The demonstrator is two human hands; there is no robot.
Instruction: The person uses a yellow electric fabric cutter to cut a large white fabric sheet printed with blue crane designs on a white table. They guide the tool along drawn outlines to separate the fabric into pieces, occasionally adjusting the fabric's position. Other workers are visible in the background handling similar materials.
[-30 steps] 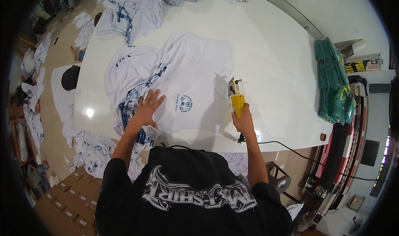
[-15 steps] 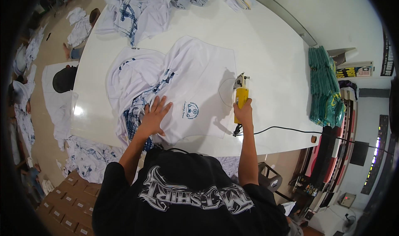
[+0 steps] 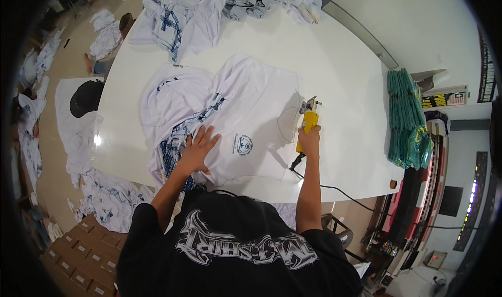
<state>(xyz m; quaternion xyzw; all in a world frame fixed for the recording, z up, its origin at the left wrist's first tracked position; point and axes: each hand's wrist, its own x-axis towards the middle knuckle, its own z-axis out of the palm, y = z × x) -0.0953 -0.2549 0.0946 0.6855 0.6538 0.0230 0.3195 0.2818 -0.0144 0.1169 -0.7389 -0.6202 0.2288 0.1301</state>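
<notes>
Cutter [image 3: 308, 125] advanced along shirt [image 3: 251, 119], left hand [image 3: 198, 150] unmoved

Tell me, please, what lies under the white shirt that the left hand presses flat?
Under the white shirt more white garments with blue print stick out at its left side, on the white table. The left hand presses on top. How many layers are underneath is hidden.

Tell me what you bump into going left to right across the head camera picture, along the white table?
Black cap on the floor → left hand flat on the white printed shirt → right hand gripping the yellow corded cutting tool → stack of folded green garments.
</notes>
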